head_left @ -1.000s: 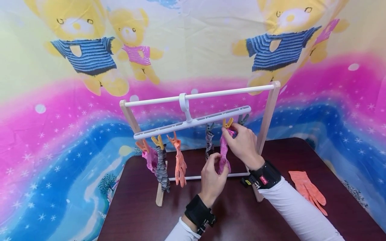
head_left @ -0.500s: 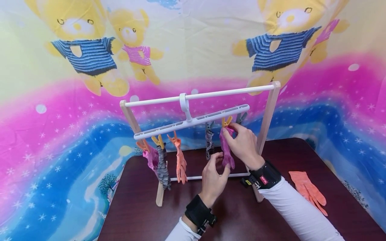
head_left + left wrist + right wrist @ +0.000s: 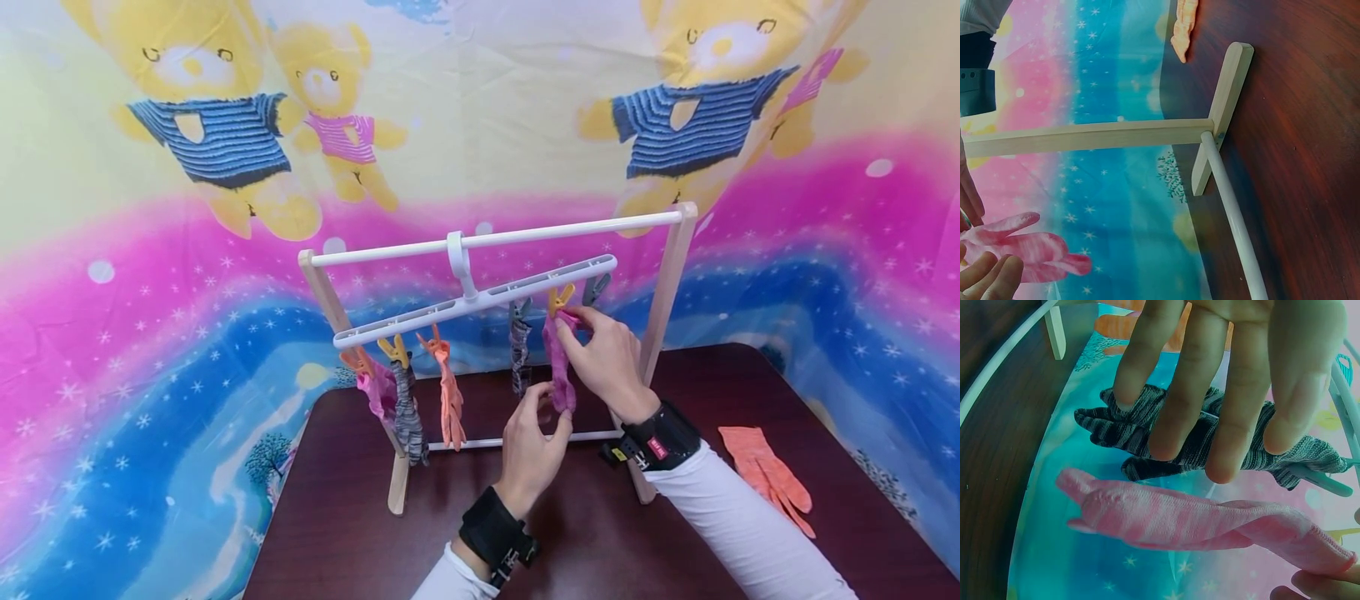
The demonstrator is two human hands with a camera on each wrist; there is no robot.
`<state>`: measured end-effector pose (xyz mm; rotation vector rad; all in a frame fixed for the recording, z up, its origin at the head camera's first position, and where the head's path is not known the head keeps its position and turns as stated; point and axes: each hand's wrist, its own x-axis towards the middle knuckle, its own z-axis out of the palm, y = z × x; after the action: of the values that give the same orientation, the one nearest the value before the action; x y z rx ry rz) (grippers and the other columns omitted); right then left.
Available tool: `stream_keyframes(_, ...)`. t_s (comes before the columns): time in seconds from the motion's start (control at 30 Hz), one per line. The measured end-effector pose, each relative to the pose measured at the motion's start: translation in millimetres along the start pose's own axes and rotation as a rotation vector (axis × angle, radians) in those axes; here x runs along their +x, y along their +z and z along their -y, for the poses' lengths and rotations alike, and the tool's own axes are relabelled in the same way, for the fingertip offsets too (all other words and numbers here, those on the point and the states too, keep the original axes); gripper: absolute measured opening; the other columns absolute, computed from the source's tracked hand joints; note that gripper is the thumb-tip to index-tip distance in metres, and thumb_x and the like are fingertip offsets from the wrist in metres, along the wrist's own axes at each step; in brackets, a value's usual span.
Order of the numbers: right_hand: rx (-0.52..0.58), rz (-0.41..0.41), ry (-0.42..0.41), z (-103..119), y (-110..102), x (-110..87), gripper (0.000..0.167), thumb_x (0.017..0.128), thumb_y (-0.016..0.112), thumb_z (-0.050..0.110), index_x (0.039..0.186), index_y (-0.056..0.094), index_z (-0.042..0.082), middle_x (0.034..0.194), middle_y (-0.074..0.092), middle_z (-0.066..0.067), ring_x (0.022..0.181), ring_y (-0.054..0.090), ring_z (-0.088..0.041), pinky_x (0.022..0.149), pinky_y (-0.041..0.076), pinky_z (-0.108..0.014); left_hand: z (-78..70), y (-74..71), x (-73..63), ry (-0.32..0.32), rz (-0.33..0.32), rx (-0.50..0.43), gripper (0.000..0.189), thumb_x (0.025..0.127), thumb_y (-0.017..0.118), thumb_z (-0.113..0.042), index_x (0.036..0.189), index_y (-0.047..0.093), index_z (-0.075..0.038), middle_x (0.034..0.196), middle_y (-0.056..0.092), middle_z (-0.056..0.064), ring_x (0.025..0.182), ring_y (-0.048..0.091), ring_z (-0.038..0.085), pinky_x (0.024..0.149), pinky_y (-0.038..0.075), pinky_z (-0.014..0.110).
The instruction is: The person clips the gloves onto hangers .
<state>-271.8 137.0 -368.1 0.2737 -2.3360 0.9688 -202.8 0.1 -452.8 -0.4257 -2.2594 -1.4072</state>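
A pink glove (image 3: pixel 558 367) hangs from the hanger under a yellow clip (image 3: pixel 561 298). My right hand (image 3: pixel 606 358) pinches its cuff just below the clip; the right wrist view has those fingertips (image 3: pixel 1319 584) at the cuff. Lower down, my left hand (image 3: pixel 528 442) is beside the glove's finger ends, thumb and index apart. Spread left-hand fingers (image 3: pixel 1188 387) overlap a grey-black glove (image 3: pixel 1247 434) in the right wrist view, while the pink glove's finger ends (image 3: pixel 1079 487) hang free. The left wrist view also has the pink glove (image 3: pixel 1041 250) with fingertips around its cuff.
The white hanger (image 3: pixel 420 317) hooks onto a rack's white bar (image 3: pixel 562 233) and tilts up to the right. At its left end hang a pink glove (image 3: pixel 378 387), a grey glove (image 3: pixel 408 417) and an orange glove (image 3: pixel 450 400). Another orange glove (image 3: pixel 765 471) lies on the table (image 3: pixel 600 542).
The left fingers have let go of the pink glove's lower end, which has swung up and settled. The hanger's right end has shifted slightly left and up. The right hand keeps its hold.
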Motion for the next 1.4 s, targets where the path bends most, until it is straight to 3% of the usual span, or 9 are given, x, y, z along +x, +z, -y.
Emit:
stream_keyframes(0.3,0.0,-0.016,-0.002,-3,-1,-2.4,0.039,0.094,0.069,0.035,0.125,0.07,0.01,0.107,0.077,-0.015,0.052,0.053,-0.017,0.048,0.036,-0.03,3.2,-1.3,-1.2,-0.029,0.021,0.011,0.037,0.095,0.068,-0.018,0.13,0.059,-0.01,0.119,0.071,0.009,0.109,0.071,0.022,0.086,0.061,0.035)
stream_keyframes(0.57,0.019,-0.025,-0.023,-6,-1,-4.7,0.04,0.096,0.067,0.034,0.129,0.068,0.011,0.107,0.077,-0.016,0.061,0.061,-0.022,0.046,0.038,-0.029,6.8,-1.8,-3.0,-0.012,0.006,0.066,0.037,0.094,0.067,-0.021,0.128,0.06,-0.01,0.116,0.072,0.009,0.105,0.072,0.02,0.082,0.06,0.03)
stream_keyframes(1.0,0.01,-0.018,-0.014,-11,-1,-9.6,0.044,0.094,0.069,0.034,0.13,0.067,0.009,0.106,0.077,-0.017,0.066,0.065,-0.026,0.045,0.037,-0.028,7.6,-3.7,-4.6,-0.032,0.039,0.098,0.036,0.095,0.066,-0.023,0.129,0.06,-0.012,0.116,0.072,0.01,0.102,0.072,0.02,0.083,0.06,0.032)
stream_keyframes(1.17,0.002,-0.008,-0.002,-13,-1,-12.8,0.046,0.093,0.07,0.036,0.129,0.068,0.008,0.104,0.077,-0.017,0.07,0.068,-0.028,0.047,0.042,-0.031,8.3,-4.0,-5.5,-0.049,0.054,0.096,0.036,0.096,0.066,-0.023,0.13,0.059,-0.013,0.118,0.072,0.009,0.104,0.071,0.018,0.085,0.06,0.034)
stream_keyframes(1.4,-0.009,0.024,0.029,-16,0,-17.0,0.049,0.094,0.068,0.04,0.131,0.067,0.009,0.108,0.077,-0.017,0.066,0.067,-0.028,0.047,0.041,-0.032,10.1,-4.2,-6.3,-0.054,0.051,0.102,0.036,0.096,0.067,-0.022,0.13,0.06,-0.011,0.117,0.071,0.003,0.105,0.07,0.014,0.086,0.06,0.037)
